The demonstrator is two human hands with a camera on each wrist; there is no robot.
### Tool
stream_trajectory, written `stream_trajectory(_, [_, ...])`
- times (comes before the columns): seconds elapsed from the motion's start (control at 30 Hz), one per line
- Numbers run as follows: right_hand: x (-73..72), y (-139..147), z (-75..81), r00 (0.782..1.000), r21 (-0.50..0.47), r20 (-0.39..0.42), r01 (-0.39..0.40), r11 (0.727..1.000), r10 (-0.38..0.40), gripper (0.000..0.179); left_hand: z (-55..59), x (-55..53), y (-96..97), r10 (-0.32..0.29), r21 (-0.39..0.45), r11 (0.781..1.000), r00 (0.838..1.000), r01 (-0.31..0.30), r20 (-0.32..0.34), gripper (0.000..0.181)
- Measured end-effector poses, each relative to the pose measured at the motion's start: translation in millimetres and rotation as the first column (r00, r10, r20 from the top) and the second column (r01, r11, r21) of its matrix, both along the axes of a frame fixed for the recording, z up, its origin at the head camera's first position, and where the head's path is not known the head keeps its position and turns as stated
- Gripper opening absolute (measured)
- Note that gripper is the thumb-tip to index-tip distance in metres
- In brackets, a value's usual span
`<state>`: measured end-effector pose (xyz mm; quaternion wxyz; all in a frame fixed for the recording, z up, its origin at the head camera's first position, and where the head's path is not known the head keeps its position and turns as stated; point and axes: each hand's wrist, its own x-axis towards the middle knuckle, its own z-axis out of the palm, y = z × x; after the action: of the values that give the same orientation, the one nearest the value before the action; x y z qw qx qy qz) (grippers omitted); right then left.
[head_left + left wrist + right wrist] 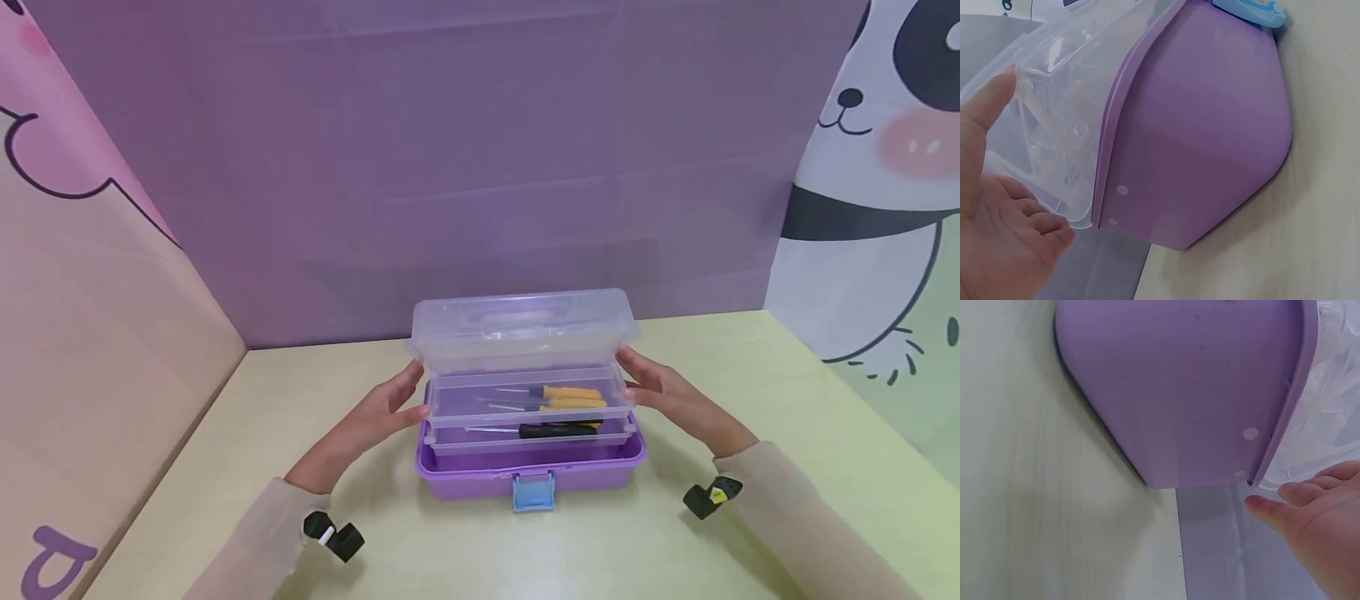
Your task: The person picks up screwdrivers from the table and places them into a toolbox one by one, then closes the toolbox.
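Observation:
A purple toolbox stands on the table with its clear lid raised at the back. Two clear stacked trays are lifted above its base. Yellow-handled screwdrivers lie in the upper tray, and a black-handled screwdriver is in the lower one. At the left end, my left hand has its thumb touching the upper tray, its fingers back by the lid. My right hand mirrors it at the right end, fingers extended beside tray and lid. The right thumb's contact is hidden in the right wrist view.
A light blue latch hangs at the toolbox front. The pale wooden table reaches a purple backdrop close behind the lid. Printed panels stand at left and right.

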<state>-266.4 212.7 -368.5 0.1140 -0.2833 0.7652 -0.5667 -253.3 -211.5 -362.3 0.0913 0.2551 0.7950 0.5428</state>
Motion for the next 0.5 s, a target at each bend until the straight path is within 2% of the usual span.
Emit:
stream_trajectory(0.1, [4.1, 1, 0.3, 1.000, 0.019, -0.001, 0.017, 1.000, -0.017, 0.070, 1.1, 1.7, 1.5, 0.019, -0.032, 0.999, 1.000, -0.018, 0.011, 0.094])
stream_trajectory(0.3, [9.3, 3, 2.8, 0.996, 0.045, -0.086, 0.042, 0.998, -0.038, 0.072, 3.0, 2.2, 5.6, 0.032, -0.050, 0.998, 0.999, -0.032, -0.008, 0.093])
stream_trajectory(0.4, [12.1, 2, 4.4, 0.997, 0.044, -0.068, 0.051, 0.998, -0.048, 0.071, 4.2, 3.1, 5.9, 0.039, -0.070, 0.997, 0.999, -0.041, -0.019, 0.089])
stream_trajectory(0.5, [15.6, 0, 6.4, 0.997, 0.048, -0.044, 0.071, 0.996, -0.069, 0.070, 4.4, 5.8, 5.0, 0.044, -0.090, 0.995, 0.999, -0.044, 0.001, 0.086])
